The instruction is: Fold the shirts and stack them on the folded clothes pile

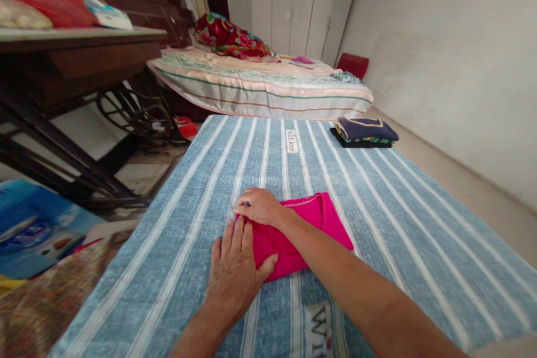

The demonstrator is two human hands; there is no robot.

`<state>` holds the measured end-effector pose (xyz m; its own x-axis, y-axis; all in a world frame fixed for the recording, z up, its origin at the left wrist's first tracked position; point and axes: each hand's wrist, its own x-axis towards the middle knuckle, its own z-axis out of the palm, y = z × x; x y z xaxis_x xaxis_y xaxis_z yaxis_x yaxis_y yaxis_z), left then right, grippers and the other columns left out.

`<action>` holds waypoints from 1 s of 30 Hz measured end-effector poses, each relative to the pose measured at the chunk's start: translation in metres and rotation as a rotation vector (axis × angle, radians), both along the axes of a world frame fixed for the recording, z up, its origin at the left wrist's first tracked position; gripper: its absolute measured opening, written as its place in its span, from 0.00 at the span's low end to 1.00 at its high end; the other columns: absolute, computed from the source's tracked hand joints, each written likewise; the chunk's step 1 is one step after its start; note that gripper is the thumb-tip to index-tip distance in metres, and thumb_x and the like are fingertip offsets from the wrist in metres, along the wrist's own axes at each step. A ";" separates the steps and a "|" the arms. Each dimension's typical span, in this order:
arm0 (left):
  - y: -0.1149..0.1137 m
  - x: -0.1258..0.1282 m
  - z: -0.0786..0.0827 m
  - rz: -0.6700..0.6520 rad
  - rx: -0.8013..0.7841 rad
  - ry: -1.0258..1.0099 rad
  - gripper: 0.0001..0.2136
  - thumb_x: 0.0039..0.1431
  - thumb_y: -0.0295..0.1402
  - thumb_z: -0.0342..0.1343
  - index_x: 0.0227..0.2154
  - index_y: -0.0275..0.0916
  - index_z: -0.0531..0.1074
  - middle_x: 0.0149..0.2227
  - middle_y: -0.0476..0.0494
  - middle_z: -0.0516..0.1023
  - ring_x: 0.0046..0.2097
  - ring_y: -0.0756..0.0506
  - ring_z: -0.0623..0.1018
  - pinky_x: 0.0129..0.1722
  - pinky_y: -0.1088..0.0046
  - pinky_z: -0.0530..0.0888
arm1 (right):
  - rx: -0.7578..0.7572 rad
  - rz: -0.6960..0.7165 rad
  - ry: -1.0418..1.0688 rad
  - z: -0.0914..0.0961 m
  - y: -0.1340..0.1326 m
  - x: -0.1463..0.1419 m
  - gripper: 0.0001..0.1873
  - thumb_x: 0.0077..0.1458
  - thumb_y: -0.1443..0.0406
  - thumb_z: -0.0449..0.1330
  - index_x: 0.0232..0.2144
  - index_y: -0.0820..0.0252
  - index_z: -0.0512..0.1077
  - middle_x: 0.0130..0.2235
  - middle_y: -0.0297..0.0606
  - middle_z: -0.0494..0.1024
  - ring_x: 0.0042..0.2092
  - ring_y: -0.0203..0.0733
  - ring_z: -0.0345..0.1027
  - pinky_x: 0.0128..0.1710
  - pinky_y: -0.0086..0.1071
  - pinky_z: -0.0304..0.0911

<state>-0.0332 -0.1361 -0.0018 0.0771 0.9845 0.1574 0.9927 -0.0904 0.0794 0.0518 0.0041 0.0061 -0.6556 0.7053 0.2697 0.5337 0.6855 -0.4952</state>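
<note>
A bright pink folded garment lies on the table covered by a blue cloth with white stripes. Along its left edge, my left hand rests flat, fingers stretched out and the thumb over the fabric. My right hand reaches across the garment to its far left corner. Its fingers are curled, thumb and forefinger closed at that corner on the cloth. The right forearm covers part of the garment's middle.
A small stack of folded clothes sits at the table's far right. Beyond stands a bed with a red flowered quilt. To the left are a treadle sewing machine table and a blue box. A white wall rises on the right.
</note>
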 end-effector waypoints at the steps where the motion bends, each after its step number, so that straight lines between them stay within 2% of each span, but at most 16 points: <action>1: 0.000 0.000 0.002 0.006 -0.021 0.001 0.36 0.53 0.49 0.48 0.58 0.25 0.59 0.63 0.29 0.55 0.65 0.33 0.53 0.59 0.49 0.56 | 0.006 -0.011 -0.010 0.003 -0.002 0.000 0.07 0.56 0.64 0.60 0.27 0.60 0.73 0.31 0.32 0.73 0.36 0.34 0.65 0.37 0.25 0.55; 4: -0.002 0.002 0.007 0.028 -0.084 -0.005 0.36 0.53 0.49 0.48 0.59 0.27 0.58 0.64 0.30 0.53 0.65 0.33 0.51 0.60 0.49 0.55 | 0.032 -0.038 -0.015 0.014 -0.012 0.003 0.05 0.57 0.67 0.59 0.29 0.59 0.73 0.32 0.33 0.73 0.37 0.36 0.64 0.39 0.27 0.55; 8: -0.006 0.003 0.007 0.030 -0.118 -0.035 0.36 0.53 0.48 0.49 0.61 0.30 0.56 0.65 0.32 0.51 0.66 0.33 0.49 0.61 0.49 0.53 | 0.044 -0.034 -0.029 0.022 -0.027 0.011 0.08 0.56 0.69 0.57 0.26 0.59 0.73 0.31 0.33 0.72 0.38 0.37 0.64 0.40 0.28 0.55; 12: -0.009 0.002 0.004 0.011 -0.083 -0.052 0.33 0.54 0.48 0.49 0.59 0.32 0.59 0.65 0.31 0.52 0.66 0.33 0.49 0.60 0.48 0.54 | -0.010 -0.037 -0.038 0.013 -0.031 0.016 0.08 0.55 0.70 0.57 0.25 0.59 0.73 0.30 0.33 0.72 0.36 0.37 0.64 0.38 0.28 0.55; 18: -0.010 0.002 0.007 0.004 -0.088 -0.063 0.33 0.54 0.48 0.49 0.59 0.33 0.59 0.64 0.31 0.53 0.65 0.31 0.51 0.59 0.47 0.56 | -0.061 -0.061 0.054 -0.003 -0.026 0.018 0.06 0.53 0.71 0.59 0.26 0.58 0.74 0.30 0.32 0.73 0.35 0.37 0.65 0.38 0.28 0.56; 22: -0.011 0.002 0.006 -0.003 -0.080 -0.086 0.33 0.54 0.47 0.49 0.59 0.33 0.58 0.65 0.32 0.52 0.66 0.32 0.50 0.59 0.47 0.55 | -0.084 -0.051 0.083 -0.006 -0.024 0.019 0.07 0.52 0.72 0.59 0.26 0.57 0.74 0.30 0.32 0.74 0.36 0.37 0.65 0.39 0.28 0.56; 27: -0.010 0.002 0.007 0.031 -0.098 -0.152 0.38 0.52 0.45 0.52 0.61 0.28 0.50 0.64 0.30 0.53 0.66 0.34 0.50 0.60 0.49 0.54 | -0.090 -0.048 0.095 -0.007 -0.023 0.019 0.07 0.52 0.72 0.59 0.26 0.58 0.75 0.31 0.33 0.75 0.37 0.37 0.66 0.41 0.29 0.57; 30: -0.006 -0.002 0.012 0.020 -0.110 -0.169 0.38 0.50 0.47 0.53 0.61 0.30 0.52 0.63 0.30 0.56 0.65 0.34 0.51 0.60 0.49 0.55 | -0.093 -0.045 0.099 -0.008 -0.023 0.019 0.08 0.53 0.72 0.59 0.26 0.58 0.75 0.32 0.33 0.75 0.38 0.37 0.67 0.42 0.28 0.57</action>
<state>-0.0348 -0.1420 0.0103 0.0390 0.9975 0.0581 0.9659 -0.0526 0.2536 0.0708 -0.0189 -0.0018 -0.5962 0.7585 0.2630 0.5086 0.6104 -0.6073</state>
